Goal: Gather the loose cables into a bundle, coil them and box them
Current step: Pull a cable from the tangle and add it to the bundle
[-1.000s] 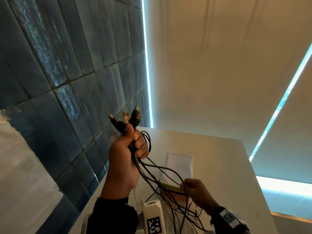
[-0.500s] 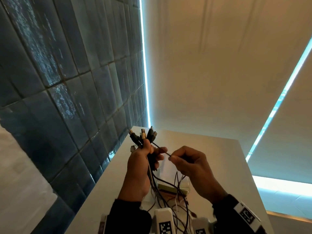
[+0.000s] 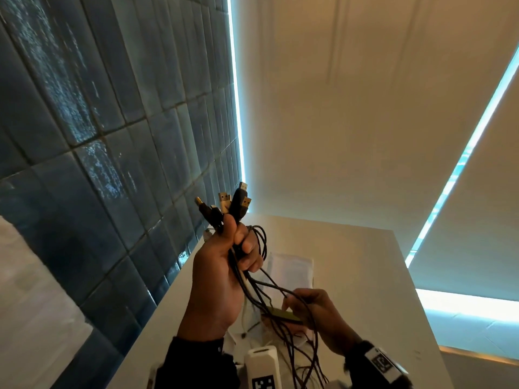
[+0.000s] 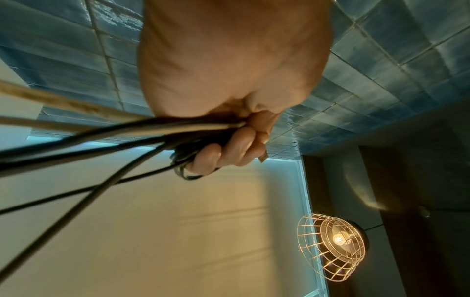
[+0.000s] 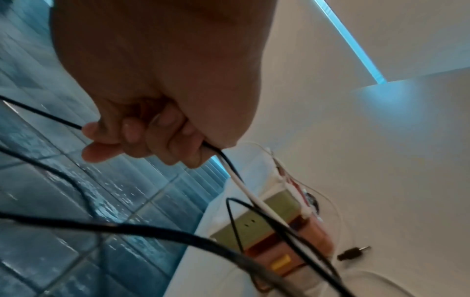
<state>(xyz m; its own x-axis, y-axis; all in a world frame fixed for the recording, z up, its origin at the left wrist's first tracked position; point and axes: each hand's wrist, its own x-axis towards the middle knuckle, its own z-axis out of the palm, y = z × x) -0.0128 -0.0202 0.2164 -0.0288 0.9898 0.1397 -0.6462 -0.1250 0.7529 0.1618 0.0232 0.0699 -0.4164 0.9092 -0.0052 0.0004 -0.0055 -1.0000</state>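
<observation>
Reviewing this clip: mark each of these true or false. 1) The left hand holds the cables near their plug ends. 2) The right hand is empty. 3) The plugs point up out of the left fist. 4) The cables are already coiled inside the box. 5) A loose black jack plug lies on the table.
1) True: the left hand grips the cables just below the plugs.
2) False: the right hand pinches a black cable, with a white cable leaving its fist.
3) True.
4) False: they hang loose between the hands, trailing over the box.
5) True: the jack plug lies on the table beside the box.
</observation>
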